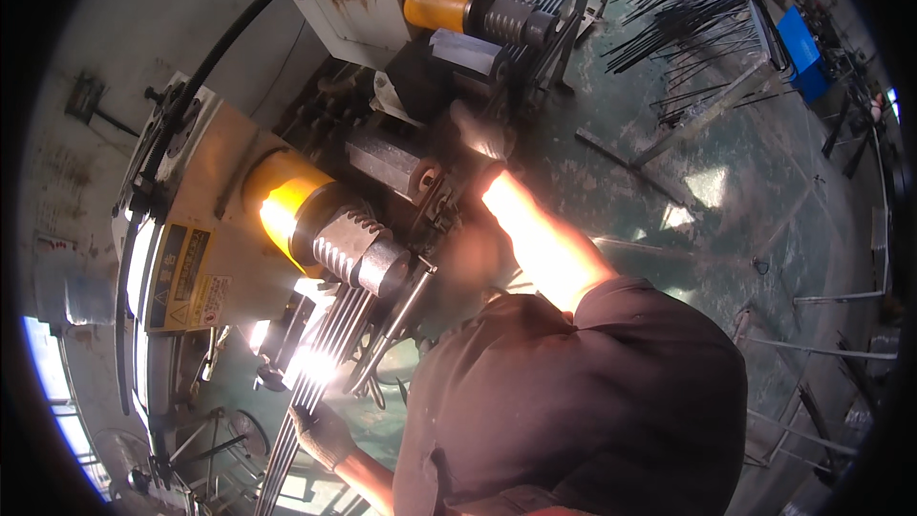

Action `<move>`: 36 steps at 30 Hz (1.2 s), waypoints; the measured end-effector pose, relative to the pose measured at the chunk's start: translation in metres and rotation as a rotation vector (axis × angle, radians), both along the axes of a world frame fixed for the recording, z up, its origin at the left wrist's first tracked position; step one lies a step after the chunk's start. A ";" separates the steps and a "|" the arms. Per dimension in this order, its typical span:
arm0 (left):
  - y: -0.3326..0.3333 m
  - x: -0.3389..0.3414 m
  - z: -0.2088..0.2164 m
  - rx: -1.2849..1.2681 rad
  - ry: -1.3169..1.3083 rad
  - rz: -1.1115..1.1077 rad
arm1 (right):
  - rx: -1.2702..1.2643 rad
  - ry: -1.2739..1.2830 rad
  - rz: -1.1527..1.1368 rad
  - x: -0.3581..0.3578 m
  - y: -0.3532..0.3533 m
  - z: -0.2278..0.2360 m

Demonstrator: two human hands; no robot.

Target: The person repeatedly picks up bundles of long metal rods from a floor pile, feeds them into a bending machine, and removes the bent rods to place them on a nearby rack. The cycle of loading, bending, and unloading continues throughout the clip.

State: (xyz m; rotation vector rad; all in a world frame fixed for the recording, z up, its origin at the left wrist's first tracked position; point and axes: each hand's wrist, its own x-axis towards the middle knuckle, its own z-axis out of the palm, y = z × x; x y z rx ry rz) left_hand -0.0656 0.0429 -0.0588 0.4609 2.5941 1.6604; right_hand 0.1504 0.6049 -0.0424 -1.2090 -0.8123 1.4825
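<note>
To do this well, I would judge, keep the dark shirt (573, 392) clear of the near machine (224, 162) and the far machine (358, 24); hold the long rods (330, 339) flat side by side, in line and supported, since their length would likely make them sag or twist; keep both gloves well back from the near ridged roller (349, 248). The rods run from beside that roller's end down to the lower edge, with the left hand (323, 435) at their side, its fingers curled round the edge of the bundle. The right hand (484, 134) is blurred near the far machine, and I cannot tell whether its fingers are open or closed. Counted from the biggest down: two machines; one heap of dark rods (683, 19) on the floor, too tangled to number; one bundle at the left hand, perhaps five or six rods, though glare hides the exact count; one blue bin (802, 53); two yellow cylinders, near (287, 201) and far (444, 2); two ridged rollers, the second (516, 19) on the far machine; two grey blocks, near (387, 162) and far (466, 51); two gloved hands.
</note>
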 end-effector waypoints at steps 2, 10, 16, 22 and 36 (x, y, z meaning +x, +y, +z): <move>0.006 -0.002 -0.005 0.030 -0.003 0.018 | 0.075 0.117 0.133 -0.002 -0.027 -0.004; 0.085 0.056 0.068 -0.388 0.067 -0.027 | 0.110 -0.114 0.153 0.015 -0.005 -0.003; 0.078 0.061 0.062 -0.561 -0.020 -0.159 | 0.315 -0.418 0.030 0.017 0.052 -0.041; 0.046 0.048 0.037 0.066 -0.301 -0.083 | 0.359 -0.546 0.155 0.035 0.074 -0.072; -0.166 -0.047 0.048 1.405 -0.512 0.618 | 0.184 -0.710 0.199 0.087 -0.061 -0.151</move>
